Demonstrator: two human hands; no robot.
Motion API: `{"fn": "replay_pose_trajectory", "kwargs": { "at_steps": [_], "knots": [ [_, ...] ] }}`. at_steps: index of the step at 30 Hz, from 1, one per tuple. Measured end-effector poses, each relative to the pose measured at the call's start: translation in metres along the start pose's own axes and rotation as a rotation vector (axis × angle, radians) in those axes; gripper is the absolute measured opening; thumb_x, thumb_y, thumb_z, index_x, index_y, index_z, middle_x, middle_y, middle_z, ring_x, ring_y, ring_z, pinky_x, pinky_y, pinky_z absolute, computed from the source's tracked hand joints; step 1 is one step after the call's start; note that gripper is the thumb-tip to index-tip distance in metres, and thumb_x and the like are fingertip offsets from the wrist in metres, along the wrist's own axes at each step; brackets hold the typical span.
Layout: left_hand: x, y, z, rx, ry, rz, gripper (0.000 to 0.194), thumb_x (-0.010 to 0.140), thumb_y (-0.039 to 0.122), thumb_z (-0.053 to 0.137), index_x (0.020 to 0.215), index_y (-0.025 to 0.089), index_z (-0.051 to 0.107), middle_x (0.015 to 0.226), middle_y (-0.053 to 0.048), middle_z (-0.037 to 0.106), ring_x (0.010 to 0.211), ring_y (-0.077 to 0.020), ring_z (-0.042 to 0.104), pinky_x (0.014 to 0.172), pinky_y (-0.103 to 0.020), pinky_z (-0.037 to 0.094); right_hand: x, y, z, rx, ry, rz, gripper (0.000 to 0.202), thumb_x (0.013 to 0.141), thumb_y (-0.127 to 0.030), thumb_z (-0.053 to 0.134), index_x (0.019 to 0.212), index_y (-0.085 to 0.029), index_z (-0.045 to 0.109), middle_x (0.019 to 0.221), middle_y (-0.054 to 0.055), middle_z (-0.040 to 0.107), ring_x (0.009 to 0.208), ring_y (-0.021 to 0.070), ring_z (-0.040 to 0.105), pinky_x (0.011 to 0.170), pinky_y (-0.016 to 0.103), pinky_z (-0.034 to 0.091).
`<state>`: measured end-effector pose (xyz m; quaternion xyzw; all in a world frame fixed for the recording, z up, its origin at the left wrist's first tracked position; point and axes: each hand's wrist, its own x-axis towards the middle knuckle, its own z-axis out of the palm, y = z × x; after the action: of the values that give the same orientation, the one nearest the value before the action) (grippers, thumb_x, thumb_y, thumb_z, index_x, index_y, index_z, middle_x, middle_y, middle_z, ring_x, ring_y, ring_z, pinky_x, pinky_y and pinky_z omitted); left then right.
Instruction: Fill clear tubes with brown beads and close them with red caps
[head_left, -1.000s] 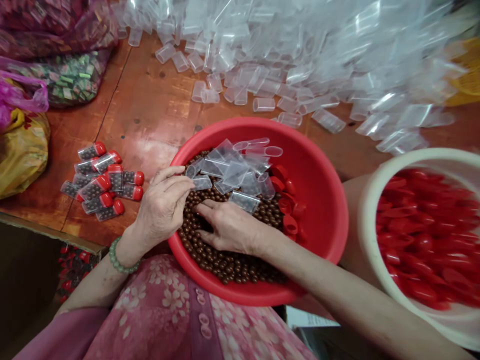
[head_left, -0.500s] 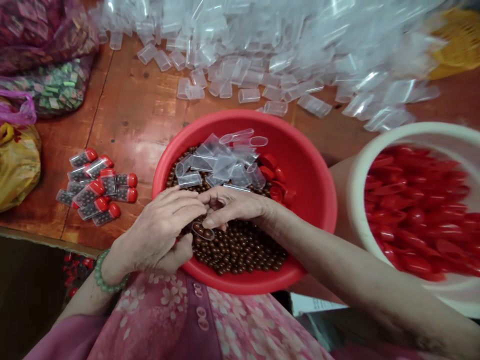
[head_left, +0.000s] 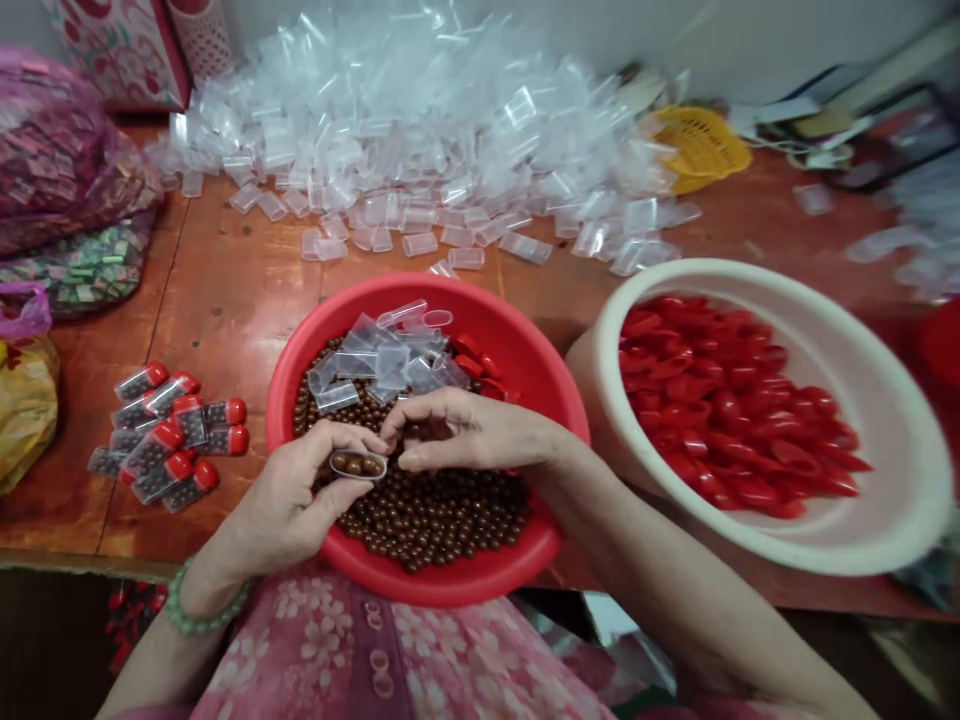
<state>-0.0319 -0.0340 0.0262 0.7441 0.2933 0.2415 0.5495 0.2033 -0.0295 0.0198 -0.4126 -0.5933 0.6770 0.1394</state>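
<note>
My left hand (head_left: 281,495) grips a clear plastic tube (head_left: 373,478) between thumb and fingers. The tube's oval mouth faces up and shows brown balls inside. Close beside it, my right hand (head_left: 469,430) curves over the balls, thumb and fingers apart; whether a ball is tucked in its fingers cannot be seen. Both hands are above a red basin (head_left: 536,375). Loose brown balls (head_left: 435,515) fill its bottom. Toward the basin's far side lie clear tubes (head_left: 390,360) and, right of them, red caps (head_left: 476,360).
A white tub (head_left: 855,370) of red caps (head_left: 735,410) stands at the right. Filled red-capped tubes (head_left: 169,440) lie on the wooden table (head_left: 217,290) at the left. Behind is a heap of clear tubes (head_left: 420,150), with a yellow basket (head_left: 705,145) beside it. Purple bags (head_left: 67,150) sit far left.
The tube has come up into my left hand's grip, its filled mouth now plainly visible. My right hand's thumb and fingers have parted. The camera view has shifted right and upward.
</note>
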Motion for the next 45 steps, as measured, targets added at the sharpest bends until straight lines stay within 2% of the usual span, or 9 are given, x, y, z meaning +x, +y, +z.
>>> {"fn": "replay_pose_trajectory", "kwargs": {
  "at_steps": [4, 8, 14, 16, 24, 28, 33, 39, 45],
  "knots": [
    [0.002, -0.004, 0.002, 0.176, 0.022, 0.041, 0.017, 0.091, 0.013, 0.053, 0.107, 0.019, 0.056, 0.105, -0.004, 0.067, 0.098, -0.0130, 0.064, 0.089, -0.023, 0.049, -0.020, 0.004, 0.016, -0.337, 0.011, 0.008, 0.027, 0.086, -0.029, 0.062, 0.107, -0.014, 0.064, 0.094, 0.005, 0.067, 0.081, 0.0152, 0.061, 0.074, 0.028, 0.049],
    [0.002, -0.009, 0.001, 0.126, 0.026, 0.009, 0.021, 0.092, 0.014, 0.052, 0.111, 0.022, 0.055, 0.108, -0.002, 0.065, 0.101, -0.0115, 0.062, 0.090, -0.021, 0.048, -0.036, 0.008, 0.026, -0.535, 0.068, -0.035, 0.022, 0.090, -0.026, 0.057, 0.110, -0.018, 0.063, 0.114, 0.009, 0.065, 0.105, 0.0191, 0.061, 0.091, 0.032, 0.047],
    [0.004, -0.010, 0.003, 0.006, 0.063, -0.026, 0.018, 0.094, 0.017, 0.051, 0.110, 0.023, 0.053, 0.104, -0.002, 0.064, 0.096, -0.0119, 0.063, 0.086, -0.023, 0.050, -0.053, 0.017, 0.000, -0.864, 0.501, 0.338, 0.016, 0.094, -0.016, 0.045, 0.092, -0.017, 0.061, 0.086, 0.005, 0.068, 0.074, 0.0157, 0.062, 0.067, 0.027, 0.043],
    [0.006, -0.010, 0.005, -0.029, 0.083, -0.040, 0.017, 0.094, 0.018, 0.051, 0.110, 0.022, 0.053, 0.103, -0.002, 0.065, 0.095, -0.0124, 0.064, 0.084, -0.024, 0.051, -0.057, 0.021, -0.007, -0.975, 0.560, 0.427, 0.017, 0.094, -0.014, 0.042, 0.088, -0.016, 0.058, 0.080, 0.006, 0.066, 0.065, 0.0165, 0.060, 0.060, 0.029, 0.038],
    [0.014, -0.015, 0.013, -0.005, 0.179, -0.096, 0.020, 0.087, 0.021, 0.062, 0.107, 0.018, 0.062, 0.096, -0.004, 0.071, 0.087, -0.0134, 0.067, 0.080, -0.023, 0.052, -0.058, 0.014, 0.001, -1.237, 0.339, 0.620, 0.007, 0.088, -0.024, 0.055, 0.091, -0.018, 0.054, 0.081, 0.008, 0.070, 0.075, 0.0248, 0.069, 0.053, 0.030, 0.025],
    [0.017, -0.016, 0.013, -0.126, 0.162, -0.142, 0.019, 0.086, 0.023, 0.063, 0.104, 0.017, 0.064, 0.095, -0.004, 0.072, 0.084, -0.0138, 0.068, 0.077, -0.023, 0.052, -0.055, 0.015, 0.005, -1.238, 0.324, 0.649, 0.008, 0.089, -0.015, 0.048, 0.093, -0.017, 0.054, 0.083, 0.009, 0.070, 0.073, 0.0235, 0.070, 0.052, 0.030, 0.027],
    [0.017, -0.018, 0.013, -0.235, 0.163, -0.180, 0.021, 0.086, 0.026, 0.061, 0.105, 0.017, 0.062, 0.092, -0.005, 0.071, 0.085, -0.0154, 0.068, 0.076, -0.025, 0.051, -0.066, 0.015, 0.003, -1.198, 0.540, 0.492, 0.017, 0.092, -0.025, 0.044, 0.087, -0.019, 0.059, 0.074, 0.007, 0.070, 0.060, 0.0214, 0.067, 0.052, 0.030, 0.036],
    [0.017, -0.016, 0.012, -0.282, 0.151, -0.202, 0.018, 0.087, 0.027, 0.061, 0.101, 0.016, 0.060, 0.094, -0.006, 0.069, 0.087, -0.0161, 0.066, 0.079, -0.027, 0.049, -0.059, 0.003, 0.018, -0.642, 0.876, -0.055, 0.015, 0.090, -0.030, 0.056, 0.099, -0.022, 0.066, 0.089, 0.004, 0.071, 0.075, 0.0171, 0.067, 0.068, 0.029, 0.052],
    [0.018, -0.011, 0.010, -0.330, 0.127, -0.215, 0.025, 0.089, 0.026, 0.057, 0.111, 0.014, 0.058, 0.107, -0.008, 0.067, 0.098, -0.0169, 0.062, 0.089, -0.030, 0.047, -0.033, 0.003, 0.038, -0.371, 0.785, -0.325, 0.012, 0.087, -0.023, 0.063, 0.097, -0.025, 0.069, 0.094, 0.004, 0.069, 0.086, 0.0159, 0.066, 0.075, 0.027, 0.054]
  ]
}}
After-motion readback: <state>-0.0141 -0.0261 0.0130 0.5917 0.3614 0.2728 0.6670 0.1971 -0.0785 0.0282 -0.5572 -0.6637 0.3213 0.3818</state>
